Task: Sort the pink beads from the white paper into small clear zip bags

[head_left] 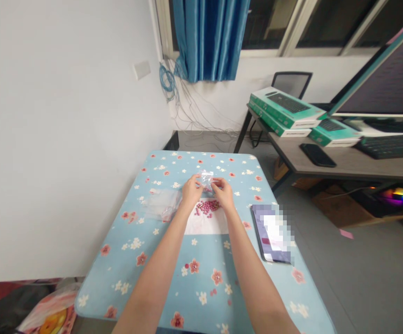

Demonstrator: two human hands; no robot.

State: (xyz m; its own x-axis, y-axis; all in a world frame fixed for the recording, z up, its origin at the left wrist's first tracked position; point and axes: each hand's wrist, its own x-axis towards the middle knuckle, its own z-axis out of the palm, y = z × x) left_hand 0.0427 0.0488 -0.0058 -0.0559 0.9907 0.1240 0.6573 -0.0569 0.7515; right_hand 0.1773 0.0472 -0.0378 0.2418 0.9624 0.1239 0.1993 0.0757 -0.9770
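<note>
Both hands meet over the far half of the table around a small clear plastic bag [207, 176]. My left hand [191, 191] pinches the bag's left side, and my right hand [223, 191] grips its right side. Something pinkish shows low in the bag, too small to make out. Just below the hands, a pile of pink beads [206, 208] rests on a white sheet of paper [206, 226]. Left of my left wrist lies a stack of clear plastic bags [161, 203], partly behind the forearm.
A light blue floral cloth covers the table [152, 269]. A tablet-like device [271, 234] lies by its right edge. Loose beads [213, 292] are near the front. On the desk at right are green keyboard boxes [288, 109], a black phone [317, 155] and a monitor [386, 69].
</note>
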